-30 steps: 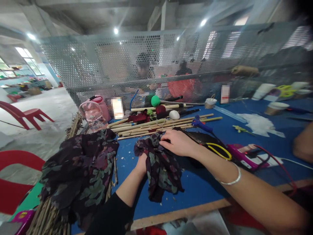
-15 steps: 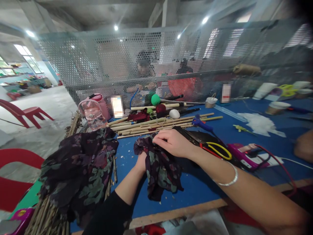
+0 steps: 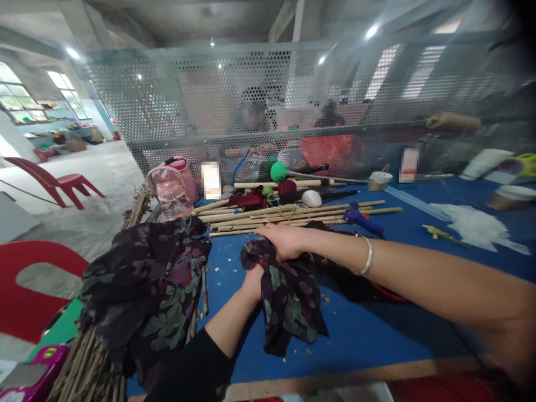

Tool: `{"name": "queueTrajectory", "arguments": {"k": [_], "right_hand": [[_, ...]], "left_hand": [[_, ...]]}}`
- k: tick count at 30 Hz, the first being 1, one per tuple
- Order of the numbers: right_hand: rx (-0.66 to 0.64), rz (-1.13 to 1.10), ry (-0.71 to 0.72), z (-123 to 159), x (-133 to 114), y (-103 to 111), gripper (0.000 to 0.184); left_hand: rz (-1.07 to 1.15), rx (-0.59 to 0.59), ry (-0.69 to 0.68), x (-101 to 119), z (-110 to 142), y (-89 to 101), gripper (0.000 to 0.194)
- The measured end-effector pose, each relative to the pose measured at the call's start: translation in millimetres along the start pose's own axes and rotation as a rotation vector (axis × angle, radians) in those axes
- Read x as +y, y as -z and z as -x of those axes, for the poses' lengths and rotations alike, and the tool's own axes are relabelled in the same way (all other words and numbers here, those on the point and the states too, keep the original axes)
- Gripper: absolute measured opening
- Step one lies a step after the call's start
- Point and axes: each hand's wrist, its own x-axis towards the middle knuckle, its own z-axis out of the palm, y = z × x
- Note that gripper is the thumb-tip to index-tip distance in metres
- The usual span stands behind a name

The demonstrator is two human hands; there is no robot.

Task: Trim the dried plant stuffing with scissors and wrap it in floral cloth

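Observation:
A bunched piece of dark floral cloth is between my hands, its loose end spread on the blue tabletop. My left hand grips it from the near left, with the fingers hidden in the folds. From the far side, my right hand is closed over the top of the bunch; its fingertips are mostly out of sight. To the left, a larger heap of the same floral cloth covers part of a bundle of thin sticks.
Behind my hands lie long wooden sticks, a green ball, a white ball and a blue glue gun. A pink bag stands back left. White tissue is at right. A perforated metal screen closes off the back.
My view has swung slightly left. The right forearm has turned flatter and now covers the yellow-handled tool, while the right hand has closed further over the cloth. My left hand keeps its hold.

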Motion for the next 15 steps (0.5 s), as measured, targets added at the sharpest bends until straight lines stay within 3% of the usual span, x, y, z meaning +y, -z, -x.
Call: {"name": "queueTrajectory", "arguments": {"k": [3,7,11,13,15], "right_hand": [[-0.104,-0.02,-0.024,-1,-7,-1,0.063],[-0.032,0.046,-0.079,3,-15,-6,0.051],[-0.002,-0.045,-0.122,8,-11,-7,0.048],[0.074,-0.141,-0.141,18,-5,-6,0.055],[0.232,-0.232,-0.133,36,-2,-5,0.062]], "left_hand": [[0.044,0.019,-0.036,-5,0,-4.3,0.03],[0.086,0.002,-0.02,-15,0,-6.9,0.036],[0.092,0.012,-0.028,-10,-1,-3.1,0.04],[0.118,0.018,-0.061,-5,-2,-1.8,0.04],[0.15,0.018,-0.097,-2,-1,-1.7,0.041]]}}
